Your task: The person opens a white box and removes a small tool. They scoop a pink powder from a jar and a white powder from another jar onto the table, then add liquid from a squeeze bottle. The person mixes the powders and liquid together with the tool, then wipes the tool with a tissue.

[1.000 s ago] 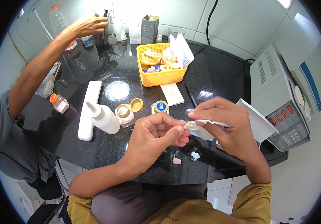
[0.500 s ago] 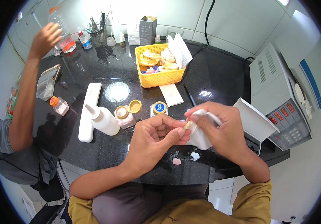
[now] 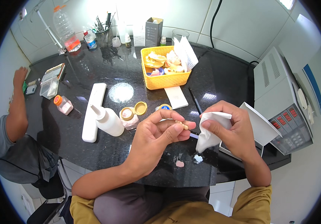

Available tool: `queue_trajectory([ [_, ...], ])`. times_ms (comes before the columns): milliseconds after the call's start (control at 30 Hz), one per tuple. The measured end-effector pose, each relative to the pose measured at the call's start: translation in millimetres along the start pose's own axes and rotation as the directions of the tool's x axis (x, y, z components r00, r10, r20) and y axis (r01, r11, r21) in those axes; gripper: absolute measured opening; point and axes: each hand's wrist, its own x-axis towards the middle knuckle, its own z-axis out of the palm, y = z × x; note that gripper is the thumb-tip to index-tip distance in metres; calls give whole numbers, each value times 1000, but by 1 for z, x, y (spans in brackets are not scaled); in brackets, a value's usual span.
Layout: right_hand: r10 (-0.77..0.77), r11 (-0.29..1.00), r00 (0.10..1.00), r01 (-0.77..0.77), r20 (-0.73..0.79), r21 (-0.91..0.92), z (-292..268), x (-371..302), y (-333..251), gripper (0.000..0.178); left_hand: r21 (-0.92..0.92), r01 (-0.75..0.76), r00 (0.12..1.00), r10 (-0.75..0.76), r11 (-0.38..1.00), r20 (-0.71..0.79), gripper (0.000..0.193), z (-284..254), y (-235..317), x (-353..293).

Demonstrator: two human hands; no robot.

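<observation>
My left hand (image 3: pixel 149 138) pinches a small cream-coloured piece like a row of false teeth (image 3: pixel 185 126) between thumb and fingers. In my right hand (image 3: pixel 235 128) is a crumpled white tissue (image 3: pixel 209 131), apart from the teeth. Below them on the black counter lie a pink lump (image 3: pixel 180 164) and a smear of whitish material (image 3: pixel 198 159). Left of my left hand stand an open jar of pink powder (image 3: pixel 129 121) with its gold lid (image 3: pixel 140 108) tipped back, and a white squeeze bottle (image 3: pixel 111 123). A jar with a blue-topped lid (image 3: pixel 164 107) is partly hidden behind my left fingers.
A yellow basket (image 3: pixel 168 83) of dental models stands at the back. A long white case (image 3: pixel 94 112) and an orange-capped jar (image 3: pixel 64 105) lie left. At right are an open white box (image 3: pixel 259 121) and a machine (image 3: pixel 279 108). A co-worker's hand (image 3: pixel 20 76) is far left.
My right hand has drawn the tissue away from the teeth, to the right. My left hand still pinches them. The co-worker's hand has dropped from near the large bottle to the far left.
</observation>
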Motion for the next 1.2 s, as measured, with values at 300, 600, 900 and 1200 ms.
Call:
queue_trajectory([
  [300,-68,990,995,59,71,127,10,-4,-1,15,98,-101,993,107,990,-58,15,3,-2,-2],
  [600,-161,982,986,165,54,-95,18,0,-1,18,178,-137,990,143,974,-21,10,4,-1,-4],
  [900,169,965,982,-182,84,189,20,1,-12,22,224,-225,973,232,948,-8,9,8,0,-6],
  [1200,115,975,990,-128,82,180,22,0,-11,12,340,-297,953,298,892,51,10,8,-5,-7],
])
